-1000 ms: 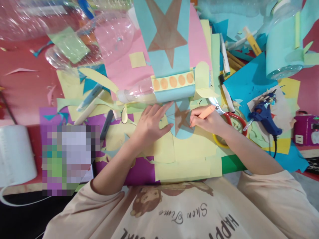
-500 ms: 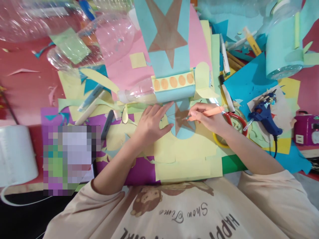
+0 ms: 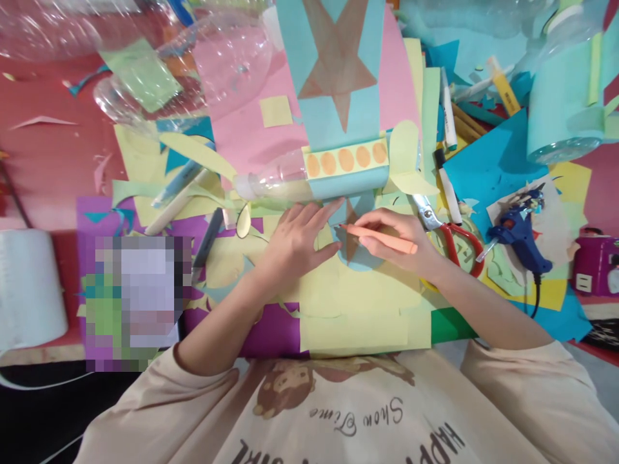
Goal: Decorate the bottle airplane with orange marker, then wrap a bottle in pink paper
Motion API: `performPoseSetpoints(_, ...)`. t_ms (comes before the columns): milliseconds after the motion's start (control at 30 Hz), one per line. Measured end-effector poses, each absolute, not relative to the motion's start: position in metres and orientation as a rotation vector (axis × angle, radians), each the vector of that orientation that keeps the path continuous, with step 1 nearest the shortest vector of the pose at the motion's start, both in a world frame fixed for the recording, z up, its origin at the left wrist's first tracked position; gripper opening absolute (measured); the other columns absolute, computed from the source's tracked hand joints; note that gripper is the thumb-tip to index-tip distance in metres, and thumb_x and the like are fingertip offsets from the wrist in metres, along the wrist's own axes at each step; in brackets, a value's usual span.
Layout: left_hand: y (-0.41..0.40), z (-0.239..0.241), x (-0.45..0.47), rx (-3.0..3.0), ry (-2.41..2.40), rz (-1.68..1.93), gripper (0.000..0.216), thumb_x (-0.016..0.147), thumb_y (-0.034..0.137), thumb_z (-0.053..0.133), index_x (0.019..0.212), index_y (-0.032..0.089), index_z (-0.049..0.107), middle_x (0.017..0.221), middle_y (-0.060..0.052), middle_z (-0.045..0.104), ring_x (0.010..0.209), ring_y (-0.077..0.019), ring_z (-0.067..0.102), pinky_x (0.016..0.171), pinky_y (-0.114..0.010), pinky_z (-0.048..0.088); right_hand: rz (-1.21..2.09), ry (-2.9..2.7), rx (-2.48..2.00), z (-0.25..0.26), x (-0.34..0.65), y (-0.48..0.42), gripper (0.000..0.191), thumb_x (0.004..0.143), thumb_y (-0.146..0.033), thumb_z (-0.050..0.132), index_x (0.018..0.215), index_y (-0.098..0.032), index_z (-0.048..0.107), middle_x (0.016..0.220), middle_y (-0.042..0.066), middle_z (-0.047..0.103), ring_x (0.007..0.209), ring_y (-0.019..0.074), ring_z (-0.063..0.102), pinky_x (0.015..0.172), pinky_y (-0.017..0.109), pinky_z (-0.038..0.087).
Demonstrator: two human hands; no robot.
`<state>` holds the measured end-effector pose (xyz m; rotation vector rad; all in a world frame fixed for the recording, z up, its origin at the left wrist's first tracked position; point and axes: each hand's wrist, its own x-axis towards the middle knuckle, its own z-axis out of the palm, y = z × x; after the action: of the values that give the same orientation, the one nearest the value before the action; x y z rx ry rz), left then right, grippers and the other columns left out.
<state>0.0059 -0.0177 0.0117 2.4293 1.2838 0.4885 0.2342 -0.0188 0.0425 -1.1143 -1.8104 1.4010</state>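
Observation:
My right hand (image 3: 403, 241) is closed round an orange pen (image 3: 380, 238), whose tip points left onto a small light blue paper (image 3: 360, 258) with a brown star on it. My left hand (image 3: 294, 241) lies flat with its fingers stretched out, pressing on the yellow paper (image 3: 358, 303) beside the blue piece. Just beyond both hands lies a clear plastic bottle (image 3: 285, 180) wrapped in blue and yellow paper with several orange dots.
Red-handled scissors (image 3: 452, 235) and a blue glue gun (image 3: 520, 235) lie to the right. A large blue sheet with a brown star (image 3: 338, 58) and pink paper sit farther back. More clear bottles (image 3: 193, 71) lie at the top left, markers (image 3: 447, 116) at the top right, a white roll (image 3: 29, 287) at the left.
My right hand has turned the orange pen so that it lies across the blue piece with its tip to the left. The left hand has stayed flat in place. The view shifted slightly.

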Motion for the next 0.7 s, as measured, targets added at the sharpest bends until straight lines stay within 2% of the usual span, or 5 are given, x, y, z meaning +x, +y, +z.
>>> performPoseSetpoints(100,-0.0182,0.0128,0.0062,2.450,1.280,0.493,0.055,0.089,0.034,0.058,0.139,0.015,0.046,0.089,-0.007,0.060,0.089,-0.0247,0.055,0.085,-0.038,0.048,1.389,-1.889,-1.144,0.0431,0.2293,-0.0195,0.019,0.089,-0.033,0.061,0.099,-0.018,0.067,0.086,0.002,0.070,0.073,0.0104,0.060,0.064,0.022,0.045)
performPoseSetpoints(400,-0.0191,0.0150,0.0072,2.481,1.290,0.490,0.052,0.092,0.036,0.056,0.138,0.014,0.047,0.088,-0.007,0.060,0.086,-0.0241,0.055,0.083,-0.037,0.047,1.341,-1.994,-1.128,0.0444,0.2235,-0.0164,0.018,0.088,-0.025,0.061,0.103,-0.017,0.067,0.094,0.004,0.073,0.081,0.0127,0.065,0.073,0.024,0.047)
performPoseSetpoints(700,-0.0176,0.0143,0.0070,2.479,1.291,0.485,0.055,0.088,0.035,0.060,0.138,0.016,0.046,0.084,-0.004,0.058,0.081,-0.0226,0.055,0.080,-0.035,0.046,1.337,-1.979,-1.154,0.0430,0.2240,-0.0163,0.019,0.089,-0.027,0.060,0.102,-0.017,0.068,0.092,0.004,0.073,0.077,0.0122,0.064,0.070,0.024,0.047)
